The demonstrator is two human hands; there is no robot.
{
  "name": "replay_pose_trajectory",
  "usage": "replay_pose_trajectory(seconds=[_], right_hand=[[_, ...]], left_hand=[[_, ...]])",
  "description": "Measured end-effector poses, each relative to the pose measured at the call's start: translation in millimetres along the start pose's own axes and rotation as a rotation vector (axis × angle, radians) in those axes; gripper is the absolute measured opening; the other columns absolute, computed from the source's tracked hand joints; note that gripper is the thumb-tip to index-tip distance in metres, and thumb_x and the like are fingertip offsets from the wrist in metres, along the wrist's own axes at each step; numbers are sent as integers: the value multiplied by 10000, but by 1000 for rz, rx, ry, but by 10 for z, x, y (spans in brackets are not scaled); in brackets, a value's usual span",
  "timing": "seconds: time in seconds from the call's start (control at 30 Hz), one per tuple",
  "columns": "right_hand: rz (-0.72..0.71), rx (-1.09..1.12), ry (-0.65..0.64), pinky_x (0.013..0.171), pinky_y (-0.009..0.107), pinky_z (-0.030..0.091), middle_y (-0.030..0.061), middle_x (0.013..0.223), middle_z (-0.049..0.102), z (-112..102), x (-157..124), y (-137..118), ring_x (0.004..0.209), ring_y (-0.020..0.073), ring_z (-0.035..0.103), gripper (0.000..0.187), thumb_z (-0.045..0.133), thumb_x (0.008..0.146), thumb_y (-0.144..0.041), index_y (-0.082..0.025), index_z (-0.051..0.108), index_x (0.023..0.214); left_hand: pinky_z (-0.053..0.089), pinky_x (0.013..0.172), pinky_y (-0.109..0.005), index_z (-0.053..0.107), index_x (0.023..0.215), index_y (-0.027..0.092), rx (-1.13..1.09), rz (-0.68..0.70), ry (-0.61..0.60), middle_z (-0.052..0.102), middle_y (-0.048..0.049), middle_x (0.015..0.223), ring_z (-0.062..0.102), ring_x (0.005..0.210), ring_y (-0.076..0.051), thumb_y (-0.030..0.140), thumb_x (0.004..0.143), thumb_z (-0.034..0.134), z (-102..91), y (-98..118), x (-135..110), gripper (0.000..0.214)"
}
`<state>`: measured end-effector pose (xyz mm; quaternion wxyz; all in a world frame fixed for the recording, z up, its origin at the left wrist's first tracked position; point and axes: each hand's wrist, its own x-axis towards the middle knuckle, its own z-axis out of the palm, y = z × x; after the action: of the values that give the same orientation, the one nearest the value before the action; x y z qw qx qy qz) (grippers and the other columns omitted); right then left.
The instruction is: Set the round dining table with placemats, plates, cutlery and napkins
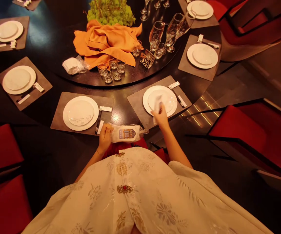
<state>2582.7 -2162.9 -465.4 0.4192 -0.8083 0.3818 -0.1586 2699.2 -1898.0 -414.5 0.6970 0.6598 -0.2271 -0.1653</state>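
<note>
My left hand point(105, 138) grips a clear plastic bag of white packets point(127, 134) with a printed label, at the table's edge. My right hand point(161, 117) pinches a flat white packet point(158, 106) and holds it over a white double plate point(159, 100). That plate sits on a grey-brown placemat point(137, 104), and the packet appears to be just above or touching its rim. Black chopsticks point(98, 121) and white paper sleeves lie beside another plate point(80, 113), close to my left hand.
A dark round table holds several place settings around a turntable point(128, 76). On the turntable are glasses, an orange cloth point(106, 42), green foliage point(111, 13) and a bagged white bundle point(74, 65). Red chairs point(238, 126) stand on both sides.
</note>
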Motion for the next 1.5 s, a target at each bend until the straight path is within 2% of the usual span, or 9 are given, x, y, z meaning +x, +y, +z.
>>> replay_pose_trajectory(seconds=[0.1,0.23,0.7,0.83,0.97,1.07,1.17,1.37,1.5], right_hand=[[124,-361,-72,834,384,411,178,1092,487,279,-158,448,988,265,477,728,563,669,-340,-58,341,1302],[62,-588,-63,834,414,382,185,1120,464,599,-375,777,1013,276,442,636,527,713,-346,-92,371,1275],[54,-592,-26,837,420,362,182,1056,482,770,-307,1005,981,275,430,579,536,742,-421,-77,443,1198],[65,-475,24,845,450,367,212,1095,480,574,-244,718,1014,295,437,601,527,742,-424,-55,433,1207],[-200,-165,71,861,413,389,160,1064,530,156,-320,-59,991,238,491,403,369,854,-319,-127,458,1198],[-538,-81,-329,855,371,408,100,972,588,33,-498,-681,931,207,534,275,397,868,-284,-188,553,1073],[-753,-206,-686,848,344,417,107,1003,593,164,-656,-1021,948,211,530,268,504,839,-294,-162,550,1067],[-635,-541,-738,707,312,428,112,920,595,272,-789,-1174,843,220,549,326,590,785,-377,-127,545,990],[-502,-502,-979,587,275,384,43,771,626,222,-918,-1330,660,177,557,295,634,721,-450,-181,597,836]], left_hand=[[313,563,-228,389,649,188,-28,-3,23,340,33,611,341,581,-99,374,879,438,8,38,-79,301],[325,583,-233,416,662,184,-8,-11,-10,369,26,629,366,603,-101,355,882,438,54,68,-155,279],[315,565,-239,407,654,184,36,46,135,357,32,601,359,579,-97,385,874,447,187,63,-205,301],[315,564,-247,398,651,189,78,30,174,354,32,599,362,580,-100,429,867,440,196,50,-233,326],[321,562,-251,395,646,192,125,35,219,370,27,601,369,576,-104,455,864,430,199,52,-258,343],[328,574,-249,401,654,193,141,49,239,382,25,614,381,584,-105,439,874,416,212,50,-271,331],[332,595,-249,406,659,193,159,76,247,394,23,627,391,597,-105,412,885,404,226,52,-305,315],[342,600,-244,387,662,199,197,15,388,390,26,622,393,596,-109,408,892,384,226,179,-590,310],[345,590,-241,375,664,203,191,-25,568,375,27,621,388,590,-111,375,897,377,150,344,-855,291]])
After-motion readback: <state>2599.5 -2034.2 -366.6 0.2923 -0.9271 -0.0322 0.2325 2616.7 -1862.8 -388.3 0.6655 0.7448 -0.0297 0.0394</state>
